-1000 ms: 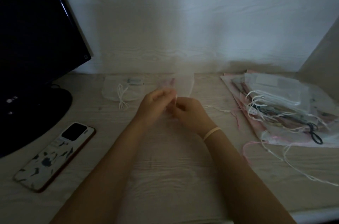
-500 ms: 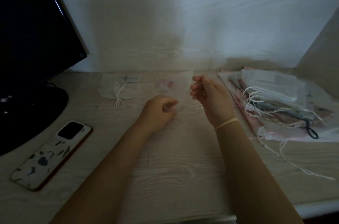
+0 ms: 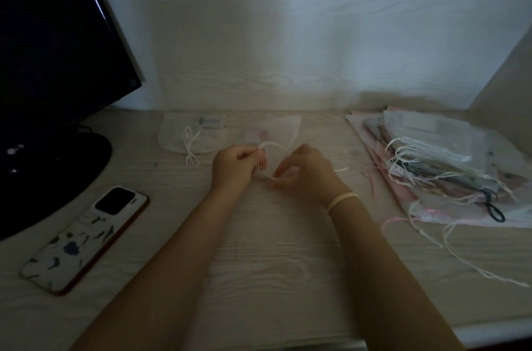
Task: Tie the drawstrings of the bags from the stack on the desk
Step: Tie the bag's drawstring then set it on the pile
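Pale wood-grain desk (image 3: 273, 264) lies under us, and at its middle our sheer bag (image 3: 276, 132) lies flat, its white drawstrings (image 3: 272, 146) looped up between our hands. Our left hand (image 3: 233, 168) pinches the strands; our right hand (image 3: 308, 175) curls round the other end. Another tied bag (image 3: 184, 137) lies just left, the stack (image 3: 446, 166) well right, a phone (image 3: 86, 238) and monitor (image 3: 57, 62) far left

Both forearms converging — left hand (image 3: 233, 168) and right hand (image 3: 308, 175) close together, fingers curled.
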### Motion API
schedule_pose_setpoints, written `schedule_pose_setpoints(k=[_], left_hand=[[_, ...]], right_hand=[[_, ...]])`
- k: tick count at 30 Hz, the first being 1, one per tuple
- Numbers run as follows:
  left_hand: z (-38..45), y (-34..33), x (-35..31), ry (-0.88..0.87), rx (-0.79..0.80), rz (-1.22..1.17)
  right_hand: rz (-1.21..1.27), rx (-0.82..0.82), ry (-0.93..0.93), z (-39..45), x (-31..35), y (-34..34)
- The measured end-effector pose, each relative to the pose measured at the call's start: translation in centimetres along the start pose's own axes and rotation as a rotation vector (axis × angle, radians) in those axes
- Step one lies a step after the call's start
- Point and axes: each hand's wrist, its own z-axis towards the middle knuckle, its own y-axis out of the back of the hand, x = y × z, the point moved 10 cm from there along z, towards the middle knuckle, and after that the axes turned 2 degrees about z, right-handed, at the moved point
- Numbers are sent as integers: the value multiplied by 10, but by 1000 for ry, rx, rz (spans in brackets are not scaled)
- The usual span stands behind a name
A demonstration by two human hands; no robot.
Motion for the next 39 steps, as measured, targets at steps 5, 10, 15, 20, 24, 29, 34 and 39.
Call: schedule_pose_setpoints(k=[5,10,15,20,24,29,34,39], left_hand=[[-9,-10,-1,135,95,-232],[-9,-9,-13,-6,100,-30],[-17,-32,-21,-161,291,277],[-30,-51,-27,-213,460,359],[-37,-56,-34,-285,495,433],[-32,-48,-27,-168,443,336],[-27,-34,-26,-65,333,196],[-18,-20,-28,-92,224,201]], right_hand=[[49,-113,42,4,2,-3],[225,-199,146,0,13,20],[737,-307,64,-11,3,53],[901,-315,-26,-14,-3,48],[903,-311,-65,-15,-5,47],[1014,-308,-60,-13,-8,43],[739,-320,43,-8,-2,50],[494,-139,174,-5,20,27]])
